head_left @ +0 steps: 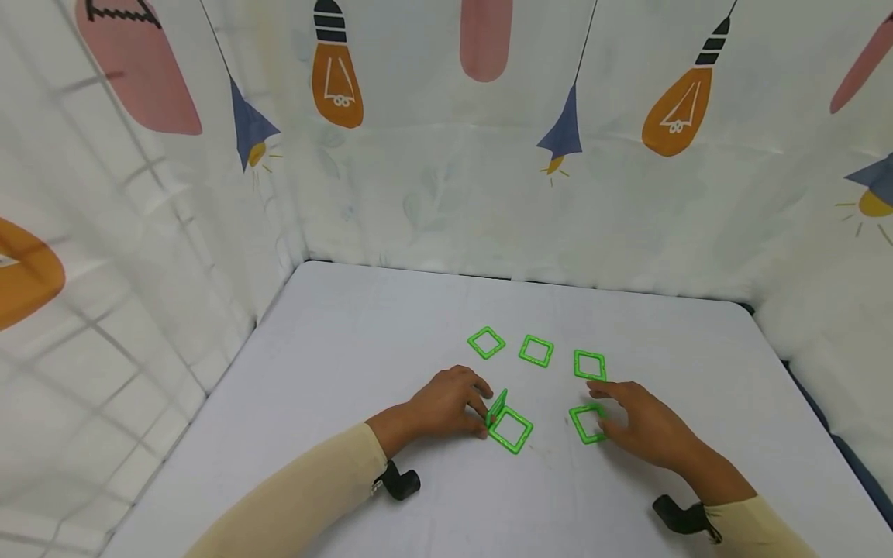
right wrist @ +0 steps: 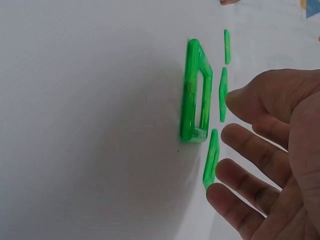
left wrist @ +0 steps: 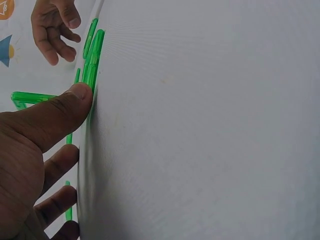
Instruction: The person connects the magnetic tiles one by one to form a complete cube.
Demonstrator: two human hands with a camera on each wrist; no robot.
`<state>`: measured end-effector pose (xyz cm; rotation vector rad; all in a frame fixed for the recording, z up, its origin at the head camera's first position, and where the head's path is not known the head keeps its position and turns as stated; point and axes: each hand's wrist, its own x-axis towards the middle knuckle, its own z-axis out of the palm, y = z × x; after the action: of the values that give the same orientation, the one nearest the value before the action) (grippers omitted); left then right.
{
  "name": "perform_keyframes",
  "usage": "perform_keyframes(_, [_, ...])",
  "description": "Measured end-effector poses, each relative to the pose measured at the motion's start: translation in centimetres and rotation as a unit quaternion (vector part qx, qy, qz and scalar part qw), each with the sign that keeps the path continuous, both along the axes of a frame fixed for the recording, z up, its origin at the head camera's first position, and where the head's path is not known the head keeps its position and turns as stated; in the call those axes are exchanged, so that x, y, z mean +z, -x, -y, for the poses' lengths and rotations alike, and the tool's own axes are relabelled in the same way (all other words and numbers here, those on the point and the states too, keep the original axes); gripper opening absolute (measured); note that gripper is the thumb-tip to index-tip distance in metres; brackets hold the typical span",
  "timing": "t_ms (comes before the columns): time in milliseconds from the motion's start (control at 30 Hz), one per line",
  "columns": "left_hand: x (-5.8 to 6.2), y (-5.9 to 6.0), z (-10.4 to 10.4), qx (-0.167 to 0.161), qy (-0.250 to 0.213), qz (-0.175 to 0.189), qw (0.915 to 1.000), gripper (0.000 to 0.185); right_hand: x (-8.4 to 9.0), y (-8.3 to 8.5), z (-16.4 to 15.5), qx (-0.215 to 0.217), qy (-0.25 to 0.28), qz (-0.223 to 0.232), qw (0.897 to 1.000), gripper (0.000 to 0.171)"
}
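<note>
Several green square frame tiles lie on the white table (head_left: 349,372). My left hand (head_left: 486,415) pinches one tile (head_left: 498,405) and holds it tilted up on edge against a flat tile (head_left: 512,431). In the left wrist view my thumb (left wrist: 67,105) presses at the joint, and the raised tile (left wrist: 30,96) sticks out beside the flat one (left wrist: 93,55). My right hand (head_left: 601,403) is open with spread fingers, right beside another flat tile (head_left: 587,424). In the right wrist view that tile (right wrist: 196,90) lies just beyond my fingers (right wrist: 245,145), which grip nothing.
Three more green tiles sit in a row farther back (head_left: 486,342), (head_left: 536,350), (head_left: 589,365). Printed curtain walls (head_left: 488,194) enclose the table at the back and sides. The table's right edge (head_left: 802,387) drops off near my right arm.
</note>
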<state>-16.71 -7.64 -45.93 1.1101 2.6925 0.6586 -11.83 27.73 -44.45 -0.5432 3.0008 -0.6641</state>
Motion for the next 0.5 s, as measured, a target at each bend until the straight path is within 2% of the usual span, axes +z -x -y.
perform_keyframes(267, [0.16, -0.18, -0.02, 0.004, -0.001, 0.003, 1.0, 0.02, -0.4, -0.33, -0.41, -0.012, -0.013, 0.036, 0.999, 0.065])
perform_keyframes(500, [0.21, -0.2, -0.01, 0.012, 0.0, 0.012, 0.9999, 0.02, -0.7, -0.31, -0.37, -0.01, -0.026, 0.039, 0.999, 0.067])
